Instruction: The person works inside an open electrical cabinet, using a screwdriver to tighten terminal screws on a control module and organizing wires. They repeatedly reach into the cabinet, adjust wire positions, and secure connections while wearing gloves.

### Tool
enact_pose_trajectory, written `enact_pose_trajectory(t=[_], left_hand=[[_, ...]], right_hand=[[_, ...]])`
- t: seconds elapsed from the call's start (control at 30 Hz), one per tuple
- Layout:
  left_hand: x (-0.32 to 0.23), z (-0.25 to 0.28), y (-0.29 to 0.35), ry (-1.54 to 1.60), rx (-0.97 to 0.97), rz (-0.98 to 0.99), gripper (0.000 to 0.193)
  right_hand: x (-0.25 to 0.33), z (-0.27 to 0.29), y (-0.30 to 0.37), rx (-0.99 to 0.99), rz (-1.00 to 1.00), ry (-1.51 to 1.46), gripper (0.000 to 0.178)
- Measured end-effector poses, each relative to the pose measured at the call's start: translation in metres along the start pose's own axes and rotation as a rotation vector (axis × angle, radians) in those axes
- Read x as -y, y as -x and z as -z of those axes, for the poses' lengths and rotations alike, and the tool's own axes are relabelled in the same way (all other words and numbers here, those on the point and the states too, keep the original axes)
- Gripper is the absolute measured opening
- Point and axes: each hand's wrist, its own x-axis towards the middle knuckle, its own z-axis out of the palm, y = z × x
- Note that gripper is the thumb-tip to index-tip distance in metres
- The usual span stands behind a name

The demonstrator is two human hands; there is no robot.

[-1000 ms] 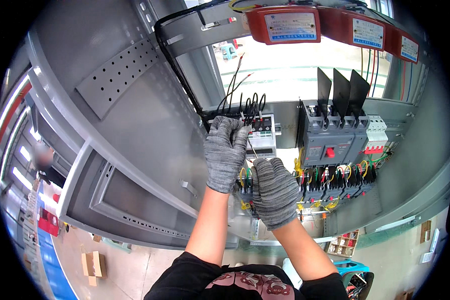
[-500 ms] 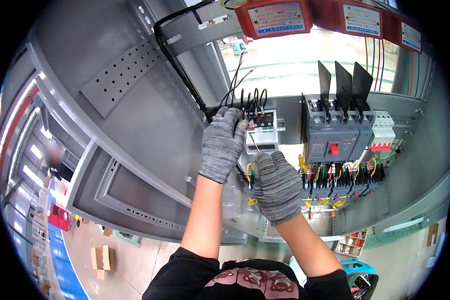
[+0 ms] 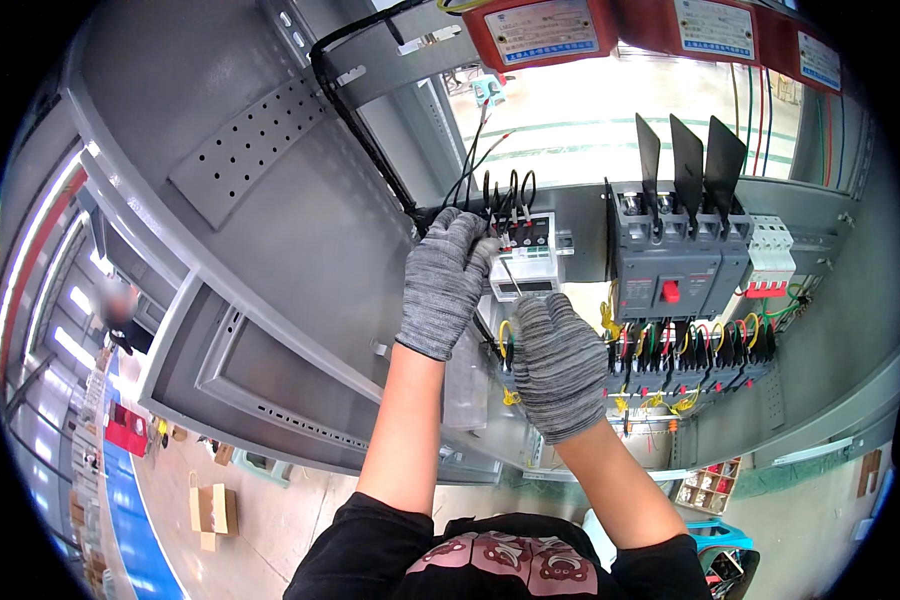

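Checking the meter (image 3: 532, 262), we found our right hand's (image 3: 558, 368) fingers closed on a slim screwdriver (image 3: 511, 277) near the meter's left edge, judged light, stiff, best gripped behind the shaft. Whether our left hand (image 3: 442, 285) pinched wire, we could not tell.

Left gloved hand (image 3: 443, 288), right gloved hand (image 3: 560, 368): mottled grey and black, fine-banded | wires (image 3: 457, 185): black, tipped red | meter (image 3: 532, 266): white, black terminal block (image 3: 527, 237) | large breaker (image 3: 695, 275): dark grey, red toggle (image 3: 671, 291) | small breaker (image 3: 770, 248): white, red levers (image 3: 767, 291) | upper housings (image 3: 608, 28): red, white-and-blue labels (image 3: 542, 30) | cabinet (image 3: 290, 250): plain grey | shirt (image 3: 370, 555): black, pink print (image 3: 505, 560)
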Motion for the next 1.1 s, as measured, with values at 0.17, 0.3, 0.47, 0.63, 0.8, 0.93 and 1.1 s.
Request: enact_pose_trajectory(t=[0.17, 0.3, 0.47, 0.63, 0.8, 0.93, 1.1], left_hand=[[0.001, -0.007, 0.001, -0.023, -0.075, 0.045, 0.018], [-0.001, -0.013, 0.004, -0.051, -0.153, 0.000, 0.013], [-0.002, -0.016, 0.013, -0.136, -0.210, 0.004, 0.011], [-0.008, -0.012, 0.006, -0.041, -0.092, 0.053, 0.014], [0.005, -0.013, 0.005, -0.043, -0.090, -0.009, 0.019], [0.006, 0.005, -0.003, -0.097, 0.068, -0.008, 0.032], [-0.008, 0.009, -0.011, -0.245, 0.136, -0.017, 0.041]], right_hand=[[-0.001, -0.001, -0.001, -0.018, -0.009, -0.050, 0.024], [-0.004, -0.005, 0.000, -0.083, 0.025, -0.038, 0.026], [-0.002, -0.004, -0.001, -0.085, -0.004, -0.117, 0.018], [-0.002, -0.004, -0.003, -0.103, -0.001, -0.098, 0.019], [0.003, -0.002, -0.003, -0.024, -0.053, -0.063, 0.018], [0.005, -0.009, 0.005, -0.044, -0.057, -0.002, 0.020], [0.006, -0.013, 0.005, -0.067, -0.086, 0.033, 0.016]])
